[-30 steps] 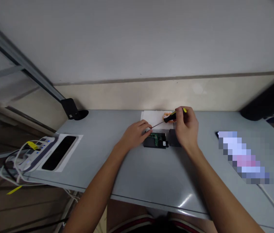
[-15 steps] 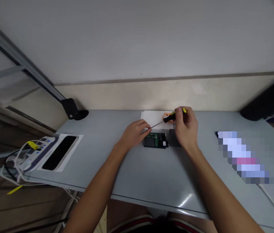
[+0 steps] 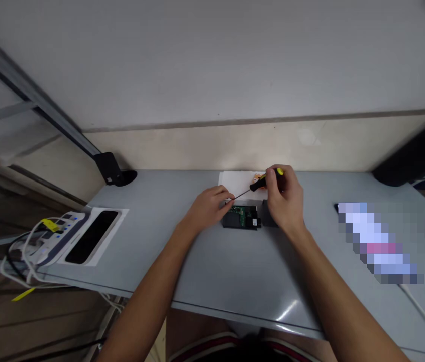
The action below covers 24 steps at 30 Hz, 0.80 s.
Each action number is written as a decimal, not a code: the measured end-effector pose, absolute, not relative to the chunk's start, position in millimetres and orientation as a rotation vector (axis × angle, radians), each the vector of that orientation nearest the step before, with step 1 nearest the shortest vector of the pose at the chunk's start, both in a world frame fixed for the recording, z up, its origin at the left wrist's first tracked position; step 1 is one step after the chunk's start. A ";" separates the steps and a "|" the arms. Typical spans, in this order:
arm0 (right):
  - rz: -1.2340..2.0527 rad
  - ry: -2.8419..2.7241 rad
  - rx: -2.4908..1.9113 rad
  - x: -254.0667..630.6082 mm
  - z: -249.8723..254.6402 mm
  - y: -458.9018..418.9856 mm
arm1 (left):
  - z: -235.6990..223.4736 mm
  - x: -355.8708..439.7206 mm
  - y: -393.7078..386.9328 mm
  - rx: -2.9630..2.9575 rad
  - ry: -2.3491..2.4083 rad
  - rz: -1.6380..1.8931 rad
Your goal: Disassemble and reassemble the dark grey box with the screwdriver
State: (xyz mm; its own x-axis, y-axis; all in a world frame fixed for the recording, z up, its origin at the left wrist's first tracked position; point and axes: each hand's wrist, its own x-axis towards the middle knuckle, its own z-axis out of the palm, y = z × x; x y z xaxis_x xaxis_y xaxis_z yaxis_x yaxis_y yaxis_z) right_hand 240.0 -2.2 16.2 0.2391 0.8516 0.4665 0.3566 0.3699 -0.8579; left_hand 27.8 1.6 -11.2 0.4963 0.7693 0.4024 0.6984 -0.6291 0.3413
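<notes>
My right hand (image 3: 287,198) is closed around the black and yellow handle of a screwdriver (image 3: 256,185). Its thin metal shaft slopes down to the left, and the tip ends at the fingertips of my left hand (image 3: 210,206). Those fingers are pinched together at the upper left corner of a dark case with a green circuit board (image 3: 241,216) in it; what lies between them is too small to tell. Partly covered by my right hand is a flat dark piece (image 3: 268,215), just right of the case.
White paper (image 3: 235,182) with an orange printed figure (image 3: 258,179) lies behind the case. To the left are a phone (image 3: 92,237) and a power strip (image 3: 63,236) with tangled cables. A blurred-out device (image 3: 380,244) with a cable lies on the right of the grey table (image 3: 227,274).
My right hand and the screwdriver handle have shifted slightly to the left, and the handle has tilted a little. My left hand has stayed in place at the tip.
</notes>
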 end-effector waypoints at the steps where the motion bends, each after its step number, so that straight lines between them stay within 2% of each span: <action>1: 0.489 -1.363 -1.218 240.0 16.3 -2.6 | -10.2 27.5 1.2 2.580 1.311 0.794; 7: 0.507 -1.422 -1.234 239.4 16.5 -4.2 | -6.3 22.8 2.4 2.441 1.486 0.719; 24: 0.513 -1.481 -1.252 234.7 15.6 -4.9 | -9.4 23.3 2.4 2.470 1.349 0.643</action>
State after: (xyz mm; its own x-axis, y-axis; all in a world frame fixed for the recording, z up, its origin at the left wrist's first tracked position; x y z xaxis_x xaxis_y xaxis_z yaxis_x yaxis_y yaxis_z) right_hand 234.7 -4.9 15.6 0.1319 0.8869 0.4428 0.4234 0.3534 -0.8341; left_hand 23.3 2.4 -9.4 0.4724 0.8430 0.2571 0.7308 -0.5377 0.4205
